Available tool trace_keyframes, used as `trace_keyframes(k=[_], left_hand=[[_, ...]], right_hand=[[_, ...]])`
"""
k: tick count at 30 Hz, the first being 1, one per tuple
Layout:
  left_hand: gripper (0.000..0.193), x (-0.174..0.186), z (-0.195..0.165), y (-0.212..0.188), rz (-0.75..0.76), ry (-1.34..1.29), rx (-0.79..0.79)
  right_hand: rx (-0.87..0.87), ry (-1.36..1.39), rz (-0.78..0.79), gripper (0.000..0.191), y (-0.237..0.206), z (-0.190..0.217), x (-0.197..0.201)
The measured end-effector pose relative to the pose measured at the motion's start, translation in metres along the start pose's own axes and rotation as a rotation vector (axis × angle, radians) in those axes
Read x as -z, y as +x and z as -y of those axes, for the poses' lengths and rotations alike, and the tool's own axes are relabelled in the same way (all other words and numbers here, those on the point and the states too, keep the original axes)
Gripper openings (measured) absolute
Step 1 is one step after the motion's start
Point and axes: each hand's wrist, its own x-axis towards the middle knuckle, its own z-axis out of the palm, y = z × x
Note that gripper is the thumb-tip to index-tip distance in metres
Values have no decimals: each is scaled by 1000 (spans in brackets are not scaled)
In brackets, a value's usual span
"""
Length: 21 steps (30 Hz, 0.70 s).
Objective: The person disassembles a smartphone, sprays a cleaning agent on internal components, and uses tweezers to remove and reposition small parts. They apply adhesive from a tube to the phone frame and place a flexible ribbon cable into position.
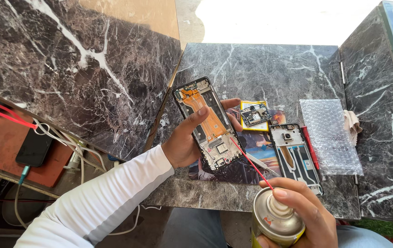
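Observation:
My left hand (185, 142) grips an opened phone frame (208, 123), held tilted above the dark marble table (274, 69); its orange flex cable and metal shields face up. My right hand (304, 213) is wrapped around a spray can (276, 222) at the bottom edge, forefinger on the nozzle. The can's thin red straw (250, 161) points up-left and its tip reaches the lower part of the phone frame.
On the table lie a second phone frame (296, 155), a small circuit board (254, 114) on a yellow sheet, a red tool (310, 148), a bubble-wrap sheet (329, 135) and a cloth (352, 124). A black phone (33, 147) on a cable rests on the left shelf.

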Motion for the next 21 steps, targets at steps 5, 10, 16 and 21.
trace_keyframes(k=[5,10,16,21], left_hand=[[89,2,3,-1,-4,-11,16],[89,2,3,-2,2,14,12],[91,3,3,-1,-5,26,11],[92,2,3,-2,-5,23,14]], right_hand=[[-12,-1,-22,66,-1,0,-1],[-22,6,-13,66,0,0,-2],[-26,3,-13,67,0,0,0],[-30,-3,-5,68,0,0,1]])
